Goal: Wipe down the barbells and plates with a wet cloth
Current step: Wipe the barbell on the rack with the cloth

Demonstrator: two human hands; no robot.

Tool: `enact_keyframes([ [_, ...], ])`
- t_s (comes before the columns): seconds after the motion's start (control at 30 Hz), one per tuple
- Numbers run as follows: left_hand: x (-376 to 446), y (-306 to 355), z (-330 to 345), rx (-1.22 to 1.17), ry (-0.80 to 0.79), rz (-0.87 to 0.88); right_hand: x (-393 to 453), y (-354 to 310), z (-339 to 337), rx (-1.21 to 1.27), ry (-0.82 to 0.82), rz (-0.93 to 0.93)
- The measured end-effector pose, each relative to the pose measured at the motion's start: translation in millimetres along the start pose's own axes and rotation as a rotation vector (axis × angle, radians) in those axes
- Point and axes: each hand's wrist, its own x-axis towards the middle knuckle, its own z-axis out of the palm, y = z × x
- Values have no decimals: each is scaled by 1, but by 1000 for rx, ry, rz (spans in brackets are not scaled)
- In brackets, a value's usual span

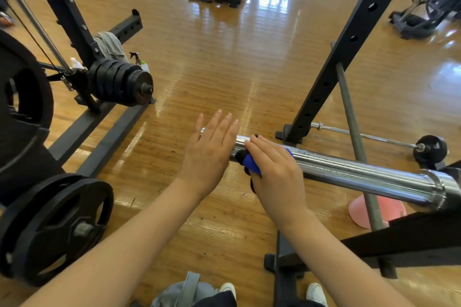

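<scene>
- My right hand (277,172) curls over the top of the barbell sleeve (349,172), gripping a blue cloth (252,163) wrapped around the chrome near its free end.
- Black parts of the cloth show at my fingertips and under my palm.
- My left hand (212,147) is flat, fingers straight and together, holding nothing; it covers the sleeve's tip, though I cannot tell whether the palm touches the metal.
- The sleeve runs from my hands to the right and toward me, ending in a thick collar (439,189) at the frame's right edge.
- Its chrome looks streaked along the top.
- Under the sleeve, a pink cone (361,212) sits on the wooden floor (224,57) beside a grey slanted bar (349,112).
- A black rack upright (349,42) with holes leans up behind the sleeve.
- Beyond it, a thin barbell (369,136) lies on the floor with a small plate (430,149) on its end.
- To my left, a large black plate (57,227) hangs low on a peg, with a bigger one (22,97) above it.
- Farther back on the left, a stack of small plates (119,82) sits on a horizontal peg.
- A grey rag (109,45) is draped above the stack, and a spray bottle (139,61) stands just behind.
</scene>
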Motion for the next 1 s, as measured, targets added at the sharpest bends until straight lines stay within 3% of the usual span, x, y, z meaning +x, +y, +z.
enact_keyframes([
  [0.1,6,-1,9,-35,160,6,2,-6,10,-22,-42,-32],
  [0.43,8,-5,4,-19,76,42,16,8,-9,123,121,-99],
  [0.57,8,-5,4,-37,75,43,27,5,-4,43,120,-141],
  [0.8,7,-5,9,-16,116,44,0,-1,-4,-201,-188,41],
  [1.0,7,-3,6,-24,79,18,-5,-6,-7,-177,-137,181],
])
